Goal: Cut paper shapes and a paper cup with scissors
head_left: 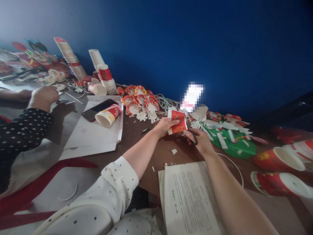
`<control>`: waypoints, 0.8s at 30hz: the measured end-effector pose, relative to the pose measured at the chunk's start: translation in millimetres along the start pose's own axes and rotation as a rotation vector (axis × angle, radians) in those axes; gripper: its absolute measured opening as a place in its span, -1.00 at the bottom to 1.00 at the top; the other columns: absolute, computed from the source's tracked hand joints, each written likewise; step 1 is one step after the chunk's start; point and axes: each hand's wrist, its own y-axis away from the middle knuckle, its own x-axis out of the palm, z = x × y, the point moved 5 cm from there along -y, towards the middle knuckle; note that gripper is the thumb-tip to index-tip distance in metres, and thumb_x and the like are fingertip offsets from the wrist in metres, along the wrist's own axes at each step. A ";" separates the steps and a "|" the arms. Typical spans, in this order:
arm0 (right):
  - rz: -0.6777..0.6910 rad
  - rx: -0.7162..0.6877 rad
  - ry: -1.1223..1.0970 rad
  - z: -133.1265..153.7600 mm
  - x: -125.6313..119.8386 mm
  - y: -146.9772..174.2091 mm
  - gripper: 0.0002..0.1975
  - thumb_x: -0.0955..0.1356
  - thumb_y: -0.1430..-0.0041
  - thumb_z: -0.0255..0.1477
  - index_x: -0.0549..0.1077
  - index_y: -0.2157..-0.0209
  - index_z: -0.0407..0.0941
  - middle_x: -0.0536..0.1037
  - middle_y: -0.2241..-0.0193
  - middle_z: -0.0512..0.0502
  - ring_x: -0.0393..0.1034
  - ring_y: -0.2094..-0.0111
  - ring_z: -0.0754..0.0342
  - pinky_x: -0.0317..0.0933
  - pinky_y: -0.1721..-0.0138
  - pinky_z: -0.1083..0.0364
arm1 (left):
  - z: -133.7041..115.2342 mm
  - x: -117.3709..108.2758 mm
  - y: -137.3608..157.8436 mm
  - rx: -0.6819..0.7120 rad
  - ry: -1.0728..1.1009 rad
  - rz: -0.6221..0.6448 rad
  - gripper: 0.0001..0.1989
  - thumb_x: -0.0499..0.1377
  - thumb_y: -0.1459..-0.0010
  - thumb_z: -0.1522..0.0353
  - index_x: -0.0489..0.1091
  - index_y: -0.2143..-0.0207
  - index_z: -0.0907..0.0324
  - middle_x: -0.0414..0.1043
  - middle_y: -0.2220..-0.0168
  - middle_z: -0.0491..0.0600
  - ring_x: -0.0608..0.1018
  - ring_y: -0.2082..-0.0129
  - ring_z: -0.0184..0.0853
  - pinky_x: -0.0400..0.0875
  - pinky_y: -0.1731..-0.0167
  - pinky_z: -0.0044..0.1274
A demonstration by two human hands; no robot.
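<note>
My left hand point(165, 126) is closed on a red and white paper cup point(178, 122), held on its side over the brown table point(137, 137). Its thumb lies across the cup's red wall. In my right hand point(201, 141) is a pair of scissors with dark handles point(195, 137). The scissors are at the cup's right edge; how far the blades are apart I cannot make out. Small white paper scraps point(174, 151) lie on the table below the hands.
Cut paper-cup pieces point(140, 101) are heaped behind my left hand. A green sheet point(241, 148) with scraps lies right, near red cups point(278, 158). An open book point(186, 192) lies in front. Left are a white box lid point(97, 140), a phone point(94, 112) and another person's hand point(45, 97).
</note>
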 end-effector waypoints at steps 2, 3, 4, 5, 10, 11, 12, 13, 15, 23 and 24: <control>-0.013 0.009 0.008 -0.3 -0.8 0.1 -0.61 0.48 0.07 -0.07 0.48 0.51 -0.13 0.36 0.70 0.08 0.19 0.66 0.20 0.06 0.60 0.18 | -0.7 -0.3 0.2 0.002 -0.001 -0.004 -0.66 0.45 0.23 0.39 0.50 0.36 0.35 0.55 0.47 0.05 0.59 0.46 -0.26 0.52 0.21 -0.29; -0.019 0.010 0.012 0.3 -0.9 0.4 -0.61 0.47 0.07 -0.06 0.49 0.51 -0.13 0.36 0.70 0.08 0.19 0.66 0.20 0.06 0.60 0.18 | -0.8 -0.3 0.2 0.003 -0.003 -0.004 -0.66 0.45 0.23 0.39 0.50 0.36 0.35 0.55 0.47 0.05 0.59 0.46 -0.26 0.52 0.20 -0.28; -0.024 0.011 0.015 1.3 -0.8 0.9 -0.60 0.47 0.07 -0.05 0.49 0.51 -0.14 0.36 0.70 0.08 0.18 0.67 0.21 0.06 0.60 0.18 | -0.9 -0.3 0.1 0.004 -0.005 -0.003 -0.66 0.45 0.22 0.39 0.50 0.36 0.35 0.55 0.47 0.05 0.59 0.45 -0.25 0.52 0.20 -0.27; -0.029 0.013 0.015 2.6 -0.6 1.4 -0.59 0.47 0.07 -0.05 0.49 0.51 -0.14 0.36 0.70 0.07 0.18 0.67 0.21 0.06 0.60 0.18 | -1.0 -0.3 0.1 0.005 -0.006 -0.004 -0.66 0.45 0.22 0.39 0.50 0.35 0.35 0.55 0.46 0.05 0.60 0.45 -0.25 0.51 0.19 -0.27; -0.046 0.031 0.009 8.4 0.2 4.3 -0.56 0.47 0.10 -0.01 0.48 0.53 -0.14 0.35 0.71 0.07 0.18 0.67 0.20 0.09 0.62 0.18 | -2.0 0.5 1.2 -0.001 0.002 -0.002 -0.65 0.46 0.23 0.39 0.50 0.35 0.35 0.55 0.45 0.05 0.60 0.42 -0.25 0.49 0.12 -0.25; -0.047 0.034 0.011 8.7 0.1 4.5 -0.55 0.47 0.11 -0.01 0.48 0.53 -0.14 0.35 0.71 0.07 0.17 0.67 0.20 0.10 0.62 0.18 | -2.5 0.7 1.5 -0.004 0.004 0.000 -0.66 0.46 0.23 0.40 0.50 0.36 0.35 0.56 0.45 0.05 0.60 0.42 -0.26 0.48 0.11 -0.25; -0.048 0.038 0.012 8.5 -0.1 4.5 -0.55 0.47 0.12 0.00 0.47 0.53 -0.14 0.35 0.71 0.07 0.17 0.67 0.20 0.10 0.62 0.18 | -3.1 0.7 1.7 -0.005 0.006 0.002 -0.66 0.46 0.23 0.40 0.50 0.36 0.35 0.56 0.45 0.04 0.60 0.41 -0.26 0.48 0.10 -0.24; -0.045 0.043 0.013 7.8 -0.1 4.4 -0.55 0.48 0.13 0.00 0.47 0.54 -0.14 0.35 0.71 0.07 0.17 0.67 0.21 0.11 0.62 0.18 | -3.7 0.5 1.8 -0.006 0.007 0.002 -0.66 0.46 0.23 0.40 0.50 0.36 0.35 0.56 0.45 0.04 0.60 0.41 -0.26 0.47 0.09 -0.24; -0.037 0.047 0.009 6.1 -0.3 3.8 -0.54 0.48 0.13 0.00 0.48 0.54 -0.14 0.36 0.70 0.07 0.17 0.67 0.21 0.10 0.63 0.17 | -4.8 -0.3 1.9 -0.011 0.006 0.002 -0.67 0.46 0.24 0.41 0.51 0.37 0.34 0.56 0.46 0.05 0.61 0.39 -0.24 0.47 0.08 -0.24; -0.012 0.023 -0.034 0.8 -1.3 0.9 -0.53 0.48 0.12 0.01 0.47 0.55 -0.15 0.34 0.71 0.06 0.15 0.68 0.22 0.07 0.65 0.18 | -8.7 -1.1 3.0 -0.010 -0.022 0.027 -0.64 0.47 0.26 0.39 0.52 0.35 0.35 0.57 0.45 0.09 0.62 0.31 -0.15 0.47 0.09 -0.24; -0.003 0.020 -0.039 0.0 -1.2 0.4 -0.53 0.48 0.12 0.01 0.46 0.55 -0.14 0.35 0.71 0.06 0.16 0.68 0.22 0.07 0.64 0.18 | -8.5 -1.4 2.8 -0.005 -0.027 0.027 -0.63 0.47 0.26 0.39 0.52 0.35 0.36 0.57 0.45 0.09 0.62 0.33 -0.15 0.48 0.09 -0.24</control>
